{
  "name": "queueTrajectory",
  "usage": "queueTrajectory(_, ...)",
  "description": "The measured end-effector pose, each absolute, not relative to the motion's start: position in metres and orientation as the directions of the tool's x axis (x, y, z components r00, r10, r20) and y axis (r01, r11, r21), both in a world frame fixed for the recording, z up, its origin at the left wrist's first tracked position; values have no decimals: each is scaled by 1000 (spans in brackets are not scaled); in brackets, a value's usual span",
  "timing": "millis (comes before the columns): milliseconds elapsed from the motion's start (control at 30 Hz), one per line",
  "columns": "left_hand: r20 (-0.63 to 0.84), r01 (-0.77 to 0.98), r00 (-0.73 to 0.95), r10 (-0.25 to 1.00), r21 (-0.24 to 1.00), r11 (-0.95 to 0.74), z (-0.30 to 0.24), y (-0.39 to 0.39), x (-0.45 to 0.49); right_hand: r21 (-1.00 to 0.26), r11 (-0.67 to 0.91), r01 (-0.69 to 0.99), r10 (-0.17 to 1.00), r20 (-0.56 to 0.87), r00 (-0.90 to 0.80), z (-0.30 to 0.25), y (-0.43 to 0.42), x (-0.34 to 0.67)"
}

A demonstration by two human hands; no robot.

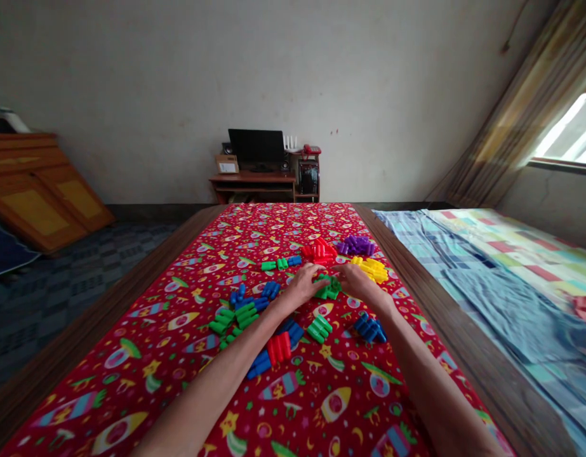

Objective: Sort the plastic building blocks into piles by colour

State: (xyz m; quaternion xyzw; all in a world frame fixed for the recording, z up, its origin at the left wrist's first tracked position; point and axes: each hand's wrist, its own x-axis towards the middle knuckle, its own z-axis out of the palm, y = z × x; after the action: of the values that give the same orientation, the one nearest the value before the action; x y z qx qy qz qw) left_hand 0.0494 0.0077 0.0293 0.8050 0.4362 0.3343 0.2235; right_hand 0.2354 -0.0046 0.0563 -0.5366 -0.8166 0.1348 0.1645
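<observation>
Both my hands meet over a cluster of green plastic blocks [329, 287] on the red patterned cloth [178, 355]. My left hand [306, 284] has its fingers curled on the left side of that green cluster. My right hand [357, 279] closes on its right side. Just beyond lie sorted piles: red blocks [319, 251], purple blocks [355, 244] and yellow blocks [371, 269]. Nearer me are loose green blocks [235, 316], blue blocks [370, 329], a red block [279, 348] and a small green piece [320, 328].
The cloth covers a long wooden table [97, 317]. A bed with a checked blanket [502, 266] runs along the right. A desk with a monitor [257, 149] stands at the far wall. A wooden cabinet [40, 190] is at the left.
</observation>
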Motion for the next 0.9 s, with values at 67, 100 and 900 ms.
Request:
queueTrajectory(67, 335, 592, 428, 840, 599, -540, 24, 1, 41, -375, 411, 831, 910, 108, -401, 57, -6, 238)
queueTrajectory(100, 324, 615, 438, 839, 572, -542, 21, -3, 36, -361, 419, 833, 906, 99, -412, 58, -6, 239)
queueTrajectory(900, 313, 829, 292, 903, 387, -403, 20, 51, -41, -312, 464, 829, 870, 339, -359, 83, -20, 224)
